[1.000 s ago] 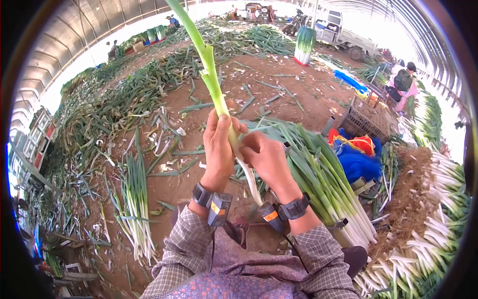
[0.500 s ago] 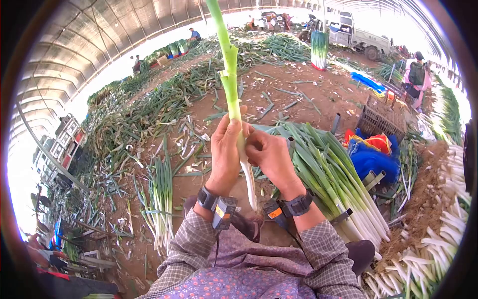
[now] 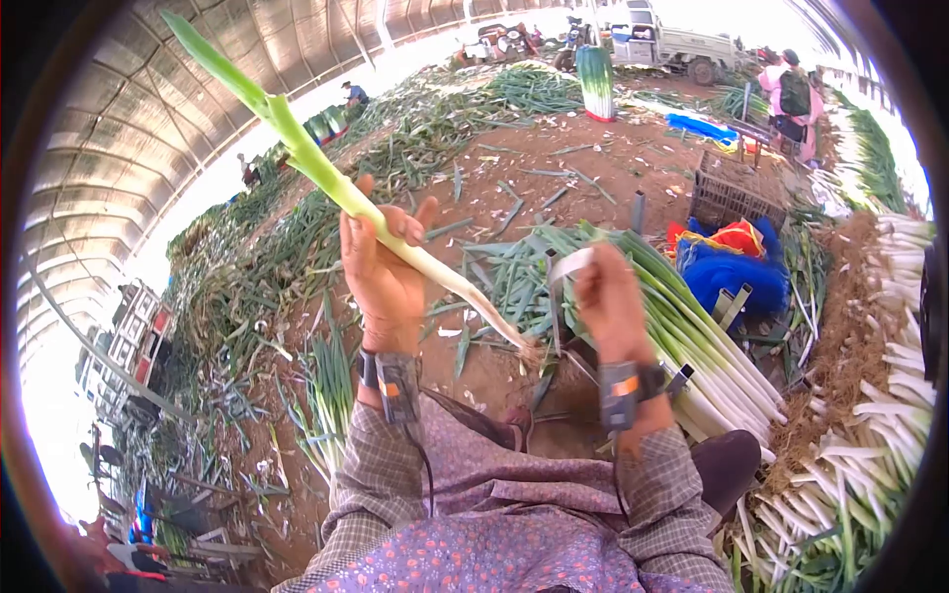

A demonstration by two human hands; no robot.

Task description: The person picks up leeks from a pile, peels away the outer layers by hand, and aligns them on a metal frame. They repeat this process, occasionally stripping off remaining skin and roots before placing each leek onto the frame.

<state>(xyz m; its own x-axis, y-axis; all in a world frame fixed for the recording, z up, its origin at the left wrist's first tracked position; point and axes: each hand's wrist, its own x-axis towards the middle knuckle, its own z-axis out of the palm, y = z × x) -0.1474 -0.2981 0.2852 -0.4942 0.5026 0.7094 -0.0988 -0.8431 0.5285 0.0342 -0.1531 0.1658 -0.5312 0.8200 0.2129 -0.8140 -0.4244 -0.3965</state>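
Note:
A long green onion (image 3: 430,263) lies slantwise across my left hand (image 3: 384,282), held between the thumb and fingers. Its green top points to the upper left, and its rooted white end hangs to the lower right. My right hand (image 3: 613,296), smeared by motion, is apart from the onion and pinches a pale strip of peel (image 3: 570,264). Just beyond that hand, a big pile of green onions (image 3: 692,346) lies with leaves away from me and white ends near my knee. A smaller bunch of green onions (image 3: 331,395) rests on the ground at my left.
Metal posts (image 3: 731,306) stand beside the pile. Behind them are a blue bundle (image 3: 736,282) and a plastic crate (image 3: 736,188). Many onions (image 3: 850,494) line the right side. Leaf scraps (image 3: 247,277) cover the left ground. A person (image 3: 791,99) and a truck (image 3: 682,49) are farther off.
The onion has tilted from nearly upright to slanting up-left. My right hand has moved off it to the right with a pale strip of peel. The left hand's fingers have loosened and spread.

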